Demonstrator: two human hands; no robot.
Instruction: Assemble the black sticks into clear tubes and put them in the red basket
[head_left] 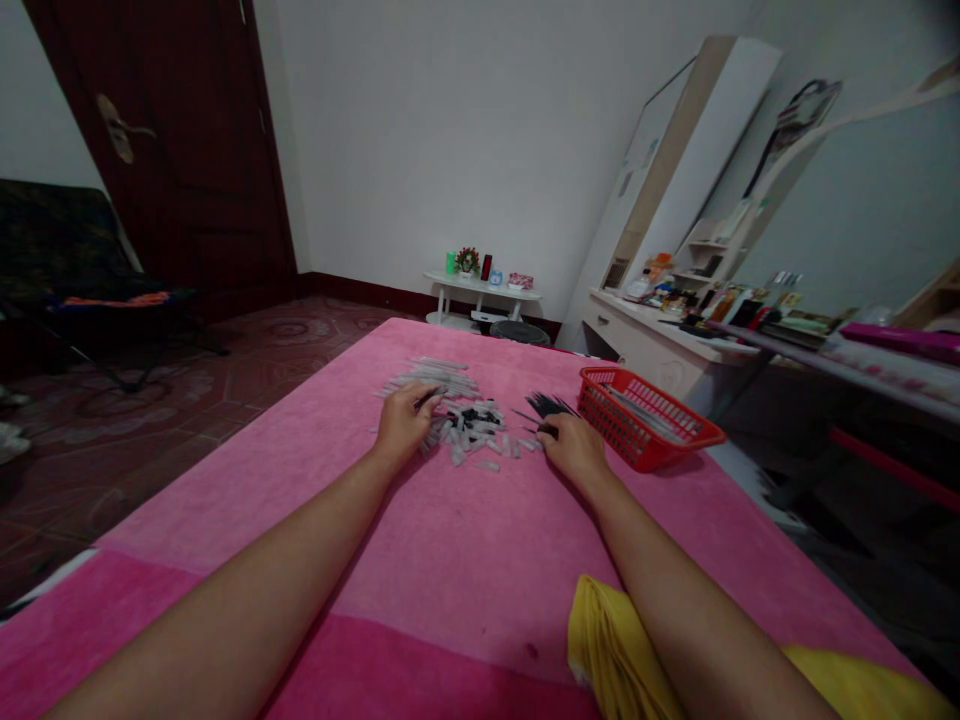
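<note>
My left hand [403, 422] is closed in a pinch on a small dark thin piece at the left of the pile. Beyond its fingers lies a stack of long clear tubes [442, 372]. Short clear pieces [457, 452] and small black pieces [472, 418] are scattered between my hands. My right hand [577, 448] has its thumb and fingers together at the near end of a bunch of thin black sticks [551, 404]; it seems to pinch one, though its fingertips are partly hidden. Just right of this hand stands a red plastic basket [626, 432] holding long pale pieces.
A pink cloth [450, 560] covers the table. Yellow fabric [611, 640] lies under my right forearm. Beyond the table is a low white stand [480, 287] with small items. A dresser [660, 345] stands on the right, and a folding chair [60, 240] on the left.
</note>
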